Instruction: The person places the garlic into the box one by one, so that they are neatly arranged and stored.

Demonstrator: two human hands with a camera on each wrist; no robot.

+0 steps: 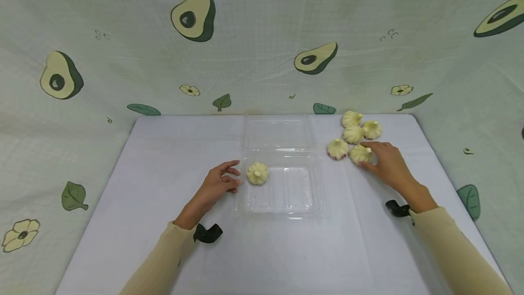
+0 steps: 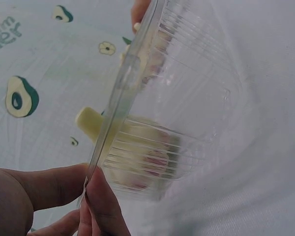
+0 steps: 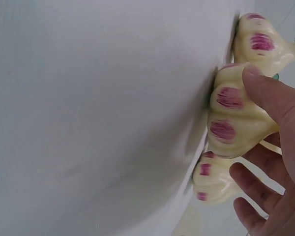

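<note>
A clear plastic clamshell box (image 1: 286,216) lies with its lid (image 1: 278,132) folded back, away from me. One garlic bulb (image 1: 257,173) sits stem up in the left part of its base. My left hand (image 1: 217,183) is at the base's left side; in the left wrist view thumb and finger pinch the rim (image 2: 108,128). Over on the right, my right hand (image 1: 389,163) holds another garlic bulb (image 1: 360,154), its thumb (image 3: 265,88) on the near side and fingers on the far side. That bulb is pale with purple patches, close to the tabletop.
Several more garlic bulbs (image 1: 353,134) cluster just beyond and left of my right hand, near the table's back edge. White cloth covers the table (image 1: 172,149). A printed curtain (image 1: 254,22) hangs behind and at both sides.
</note>
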